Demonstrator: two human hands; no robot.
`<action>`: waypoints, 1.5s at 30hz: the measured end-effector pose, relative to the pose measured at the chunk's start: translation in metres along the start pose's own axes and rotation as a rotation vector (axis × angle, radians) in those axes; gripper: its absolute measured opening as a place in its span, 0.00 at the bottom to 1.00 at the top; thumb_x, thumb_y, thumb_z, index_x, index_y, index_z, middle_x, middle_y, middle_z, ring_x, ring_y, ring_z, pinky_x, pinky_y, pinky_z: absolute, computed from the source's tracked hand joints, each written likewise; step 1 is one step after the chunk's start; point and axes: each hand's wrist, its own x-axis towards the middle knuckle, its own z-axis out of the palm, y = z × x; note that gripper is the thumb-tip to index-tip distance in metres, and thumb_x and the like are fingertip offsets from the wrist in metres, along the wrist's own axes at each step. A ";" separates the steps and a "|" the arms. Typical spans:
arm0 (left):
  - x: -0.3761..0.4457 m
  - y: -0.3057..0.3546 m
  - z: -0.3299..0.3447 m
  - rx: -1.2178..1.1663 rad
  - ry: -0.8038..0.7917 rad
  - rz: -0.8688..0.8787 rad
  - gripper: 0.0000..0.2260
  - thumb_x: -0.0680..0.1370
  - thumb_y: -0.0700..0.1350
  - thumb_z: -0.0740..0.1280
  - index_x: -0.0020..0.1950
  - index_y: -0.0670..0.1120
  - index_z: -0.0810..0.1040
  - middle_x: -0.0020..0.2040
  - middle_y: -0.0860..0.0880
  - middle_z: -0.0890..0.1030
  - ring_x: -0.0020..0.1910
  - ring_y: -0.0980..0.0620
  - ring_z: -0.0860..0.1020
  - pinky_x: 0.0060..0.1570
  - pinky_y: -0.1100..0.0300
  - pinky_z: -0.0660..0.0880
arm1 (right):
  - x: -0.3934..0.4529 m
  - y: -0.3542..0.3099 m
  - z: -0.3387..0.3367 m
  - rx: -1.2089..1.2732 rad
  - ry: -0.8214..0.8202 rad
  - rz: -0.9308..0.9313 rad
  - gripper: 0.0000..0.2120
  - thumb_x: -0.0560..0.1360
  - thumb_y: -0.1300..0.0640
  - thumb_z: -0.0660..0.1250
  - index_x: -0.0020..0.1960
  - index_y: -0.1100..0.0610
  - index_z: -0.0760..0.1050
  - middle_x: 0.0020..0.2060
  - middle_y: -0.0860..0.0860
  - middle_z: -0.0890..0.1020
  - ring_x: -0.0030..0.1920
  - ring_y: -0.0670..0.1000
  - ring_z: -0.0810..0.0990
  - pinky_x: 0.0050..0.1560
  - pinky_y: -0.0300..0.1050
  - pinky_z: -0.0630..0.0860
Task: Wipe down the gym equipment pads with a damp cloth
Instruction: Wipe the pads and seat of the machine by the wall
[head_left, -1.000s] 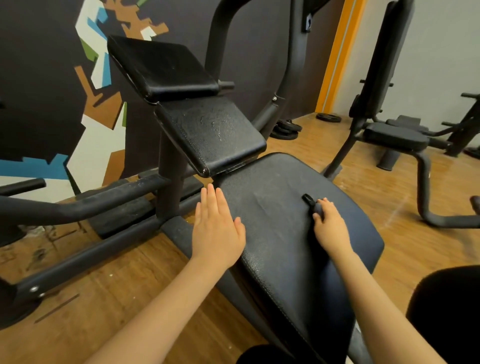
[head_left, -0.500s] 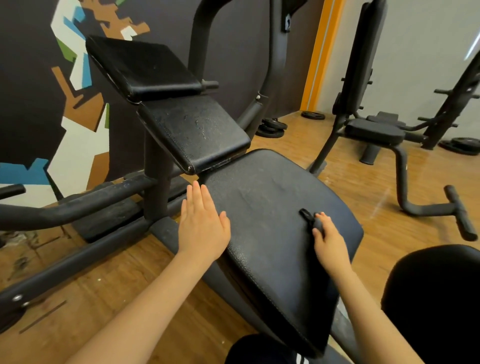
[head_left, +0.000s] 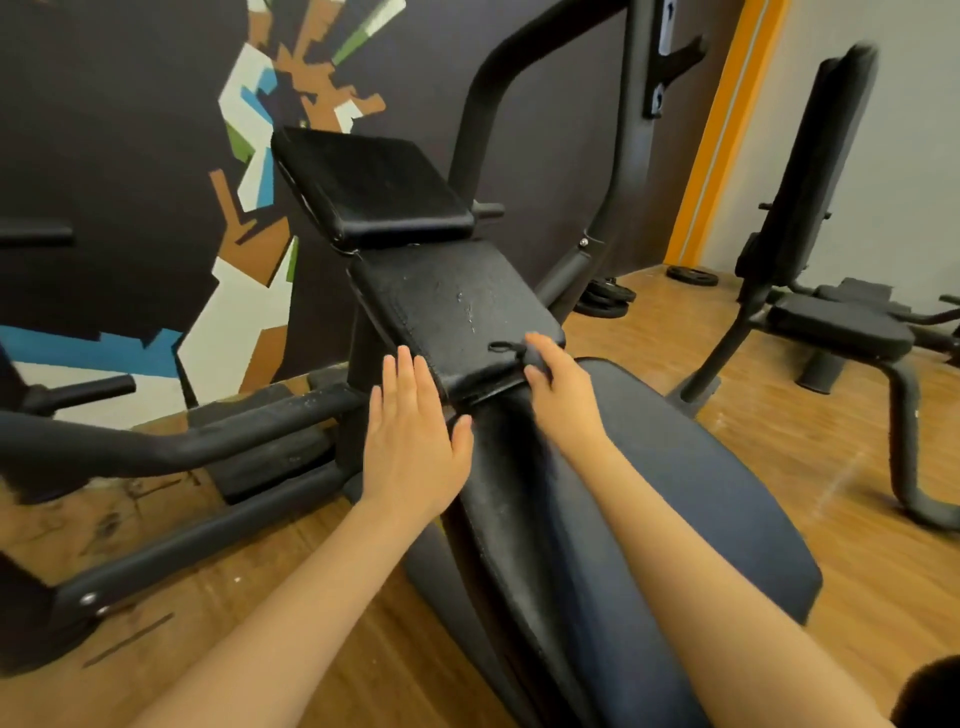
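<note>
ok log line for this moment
left hand flat on seat pad edge | right hand holds dark cloth on middle pad

1. Gym interior: black padded machine (head_left: 452, 306) on a tubular steel frame (head_left: 171, 447), foreground.
2. Weight plates (head_left: 605, 299) stacked on wood-plank floor (head_left: 779, 415) by the wall.
3. Adjustable bench (head_left: 831, 312) with upright back pad, right background.
4. Dark wall with geometric mural (head_left: 260, 171); orange door trim (head_left: 722, 130) behind.
</note>
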 end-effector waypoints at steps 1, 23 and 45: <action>0.013 -0.004 -0.001 0.008 -0.007 -0.030 0.35 0.81 0.57 0.53 0.78 0.39 0.40 0.78 0.42 0.39 0.77 0.45 0.38 0.74 0.52 0.41 | 0.025 -0.007 0.003 0.017 0.005 -0.010 0.19 0.79 0.63 0.57 0.70 0.59 0.66 0.70 0.53 0.68 0.71 0.51 0.64 0.64 0.33 0.58; 0.047 -0.019 0.023 -0.016 -0.154 -0.143 0.39 0.80 0.61 0.52 0.76 0.41 0.32 0.77 0.45 0.32 0.75 0.51 0.33 0.70 0.56 0.34 | 0.176 -0.047 0.085 -0.129 -0.203 -0.194 0.22 0.80 0.62 0.56 0.73 0.60 0.60 0.74 0.54 0.60 0.74 0.52 0.55 0.70 0.41 0.53; 0.044 -0.015 0.020 0.001 -0.147 -0.177 0.38 0.81 0.58 0.54 0.76 0.41 0.33 0.77 0.45 0.35 0.76 0.49 0.35 0.73 0.53 0.39 | 0.064 0.017 0.048 -0.072 -0.122 -0.219 0.21 0.77 0.67 0.60 0.69 0.62 0.67 0.71 0.55 0.66 0.73 0.52 0.59 0.67 0.32 0.48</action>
